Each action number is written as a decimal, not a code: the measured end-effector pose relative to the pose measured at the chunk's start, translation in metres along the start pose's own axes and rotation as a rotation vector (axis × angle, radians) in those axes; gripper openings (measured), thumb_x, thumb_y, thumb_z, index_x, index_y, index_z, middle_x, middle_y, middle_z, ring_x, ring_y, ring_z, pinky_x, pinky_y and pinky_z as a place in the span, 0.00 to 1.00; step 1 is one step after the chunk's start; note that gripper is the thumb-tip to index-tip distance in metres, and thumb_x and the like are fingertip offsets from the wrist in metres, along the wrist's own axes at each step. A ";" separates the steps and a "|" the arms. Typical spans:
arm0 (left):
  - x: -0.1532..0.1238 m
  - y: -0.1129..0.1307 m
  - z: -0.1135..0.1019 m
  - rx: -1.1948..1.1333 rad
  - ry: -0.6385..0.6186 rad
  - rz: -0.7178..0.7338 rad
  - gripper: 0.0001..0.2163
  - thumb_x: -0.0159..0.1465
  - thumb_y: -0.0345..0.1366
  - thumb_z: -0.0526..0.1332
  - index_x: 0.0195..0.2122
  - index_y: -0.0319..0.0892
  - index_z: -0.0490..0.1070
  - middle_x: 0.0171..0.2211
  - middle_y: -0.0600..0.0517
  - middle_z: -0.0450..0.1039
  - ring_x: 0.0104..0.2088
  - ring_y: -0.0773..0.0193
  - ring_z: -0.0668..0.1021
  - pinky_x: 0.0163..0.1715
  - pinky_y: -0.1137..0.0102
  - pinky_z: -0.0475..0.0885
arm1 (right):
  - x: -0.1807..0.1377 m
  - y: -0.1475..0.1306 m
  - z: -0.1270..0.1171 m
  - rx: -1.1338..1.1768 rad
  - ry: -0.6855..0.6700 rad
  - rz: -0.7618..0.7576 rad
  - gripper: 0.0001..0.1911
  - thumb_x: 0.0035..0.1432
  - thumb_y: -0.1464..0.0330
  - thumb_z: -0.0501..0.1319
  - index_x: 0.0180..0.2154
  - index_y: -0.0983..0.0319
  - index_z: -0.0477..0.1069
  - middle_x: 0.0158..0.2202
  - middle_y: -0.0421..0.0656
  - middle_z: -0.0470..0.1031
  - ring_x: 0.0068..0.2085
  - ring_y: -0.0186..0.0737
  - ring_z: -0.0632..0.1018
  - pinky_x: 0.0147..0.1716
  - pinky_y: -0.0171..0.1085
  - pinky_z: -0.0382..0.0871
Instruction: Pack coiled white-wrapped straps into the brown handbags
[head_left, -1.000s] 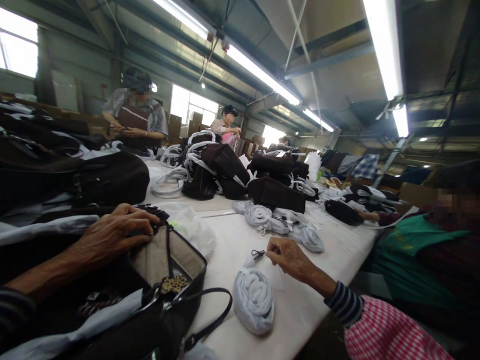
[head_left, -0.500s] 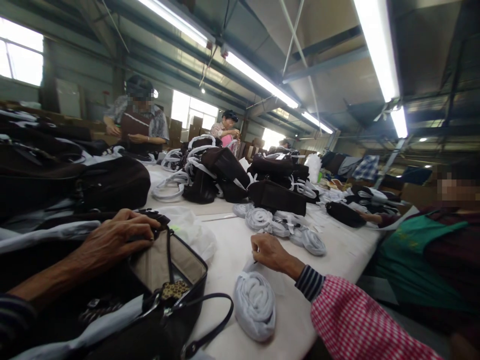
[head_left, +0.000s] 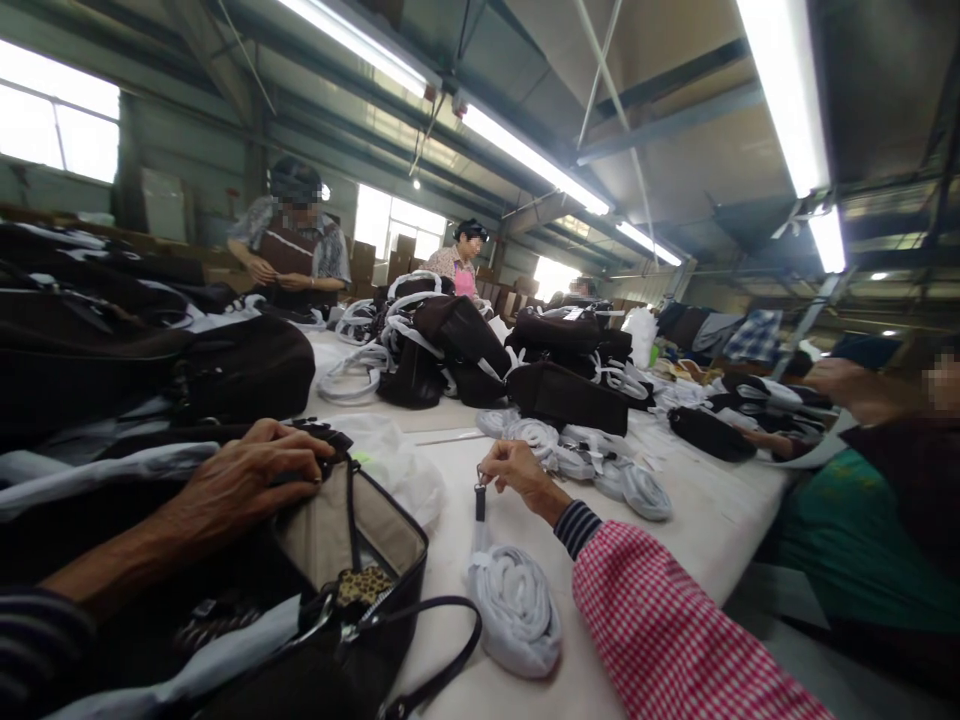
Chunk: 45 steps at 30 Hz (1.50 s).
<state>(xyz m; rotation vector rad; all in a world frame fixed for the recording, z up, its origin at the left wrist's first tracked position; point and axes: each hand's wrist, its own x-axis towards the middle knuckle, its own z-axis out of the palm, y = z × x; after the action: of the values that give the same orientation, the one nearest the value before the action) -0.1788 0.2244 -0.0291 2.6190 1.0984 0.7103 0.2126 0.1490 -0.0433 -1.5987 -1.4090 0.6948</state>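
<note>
My left hand (head_left: 244, 480) rests closed on the rim of an open dark handbag (head_left: 352, 580) with a beige lining, gripping its edge. My right hand (head_left: 514, 468) is raised over the white table (head_left: 697, 530) and pinches the metal clasp (head_left: 478, 492) of a strap. The strap is wrapped in white paper and coiled into a roll (head_left: 517, 608) lying on the table just below that hand. A leopard-print tag (head_left: 365, 584) shows inside the bag's mouth.
Dark handbags (head_left: 465, 345) with white-wrapped handles are piled mid-table, with more wrapped strap rolls (head_left: 585, 460) behind my right hand. Stacked bags (head_left: 150, 350) fill the left. Two people (head_left: 296, 245) stand at the far end; another person (head_left: 885, 470) sits at right.
My right hand has drawn left and up from the table, lifting the strap's clasp end out of the roll. My left hand has stayed on the bag's rim.
</note>
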 end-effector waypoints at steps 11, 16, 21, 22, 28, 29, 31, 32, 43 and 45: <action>-0.001 -0.002 0.002 0.028 -0.001 0.014 0.14 0.64 0.51 0.59 0.34 0.51 0.82 0.57 0.56 0.77 0.58 0.48 0.68 0.54 0.56 0.65 | -0.025 0.006 -0.016 -0.230 0.059 -0.018 0.06 0.51 0.72 0.63 0.23 0.63 0.69 0.20 0.38 0.73 0.20 0.31 0.70 0.21 0.30 0.60; 0.000 -0.002 0.003 0.032 -0.009 0.004 0.14 0.64 0.51 0.60 0.34 0.52 0.82 0.58 0.56 0.77 0.58 0.47 0.68 0.53 0.56 0.66 | -0.050 -0.008 -0.032 -0.398 -0.031 -0.058 0.08 0.48 0.76 0.63 0.21 0.62 0.69 0.16 0.35 0.68 0.20 0.33 0.72 0.24 0.31 0.60; 0.000 0.001 0.001 0.036 0.000 -0.017 0.15 0.63 0.52 0.59 0.34 0.51 0.81 0.58 0.55 0.77 0.59 0.46 0.68 0.53 0.55 0.66 | -0.061 -0.002 -0.042 -0.478 -0.051 -0.047 0.09 0.50 0.77 0.61 0.22 0.62 0.67 0.17 0.35 0.68 0.21 0.33 0.72 0.25 0.31 0.60; -0.001 0.001 0.001 0.037 0.001 -0.015 0.15 0.63 0.53 0.59 0.34 0.51 0.81 0.58 0.55 0.77 0.59 0.46 0.68 0.53 0.55 0.66 | -0.062 0.001 -0.043 -0.491 -0.055 -0.041 0.09 0.51 0.77 0.61 0.23 0.62 0.67 0.17 0.35 0.68 0.21 0.33 0.72 0.25 0.31 0.60; 0.000 0.000 0.001 0.040 -0.007 -0.004 0.15 0.63 0.51 0.58 0.33 0.52 0.82 0.57 0.56 0.77 0.58 0.45 0.68 0.53 0.55 0.67 | -0.074 0.013 -0.046 -0.564 -0.075 -0.008 0.08 0.55 0.75 0.60 0.26 0.61 0.66 0.24 0.38 0.73 0.24 0.34 0.71 0.26 0.33 0.57; 0.000 0.000 0.001 0.035 -0.009 -0.004 0.14 0.63 0.51 0.59 0.33 0.52 0.82 0.57 0.55 0.77 0.58 0.45 0.68 0.53 0.55 0.67 | -0.075 0.014 -0.047 -0.576 -0.080 -0.005 0.07 0.56 0.75 0.60 0.26 0.61 0.66 0.25 0.38 0.73 0.25 0.34 0.71 0.27 0.33 0.57; 0.000 0.000 0.001 0.018 -0.014 -0.001 0.14 0.63 0.51 0.59 0.34 0.52 0.82 0.57 0.55 0.77 0.58 0.45 0.68 0.53 0.55 0.67 | -0.077 0.016 -0.048 -0.603 -0.092 0.000 0.07 0.57 0.74 0.60 0.27 0.61 0.65 0.25 0.39 0.73 0.26 0.35 0.71 0.28 0.34 0.57; 0.000 0.000 0.001 0.011 -0.015 -0.001 0.14 0.64 0.51 0.59 0.34 0.52 0.82 0.57 0.55 0.77 0.58 0.45 0.68 0.53 0.56 0.67 | -0.077 0.017 -0.048 -0.619 -0.099 0.001 0.07 0.57 0.74 0.59 0.27 0.61 0.65 0.26 0.39 0.73 0.27 0.36 0.71 0.28 0.34 0.57; -0.001 0.002 0.002 0.038 0.012 -0.004 0.12 0.65 0.47 0.59 0.35 0.51 0.82 0.57 0.58 0.77 0.58 0.50 0.68 0.54 0.62 0.64 | -0.075 0.016 -0.050 -0.800 -0.144 -0.023 0.06 0.58 0.73 0.61 0.29 0.61 0.66 0.30 0.40 0.73 0.33 0.38 0.70 0.32 0.36 0.51; -0.001 0.003 0.002 0.035 0.019 -0.011 0.12 0.65 0.46 0.59 0.34 0.51 0.82 0.57 0.58 0.77 0.58 0.50 0.68 0.53 0.63 0.64 | -0.075 0.016 -0.049 -0.814 -0.144 -0.022 0.05 0.58 0.73 0.60 0.30 0.61 0.66 0.30 0.40 0.73 0.34 0.38 0.70 0.32 0.36 0.51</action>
<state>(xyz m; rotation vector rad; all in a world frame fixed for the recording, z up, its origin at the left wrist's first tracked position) -0.1765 0.2213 -0.0304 2.6384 1.1405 0.7210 0.2468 0.0651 -0.0449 -2.1616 -1.9598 0.2128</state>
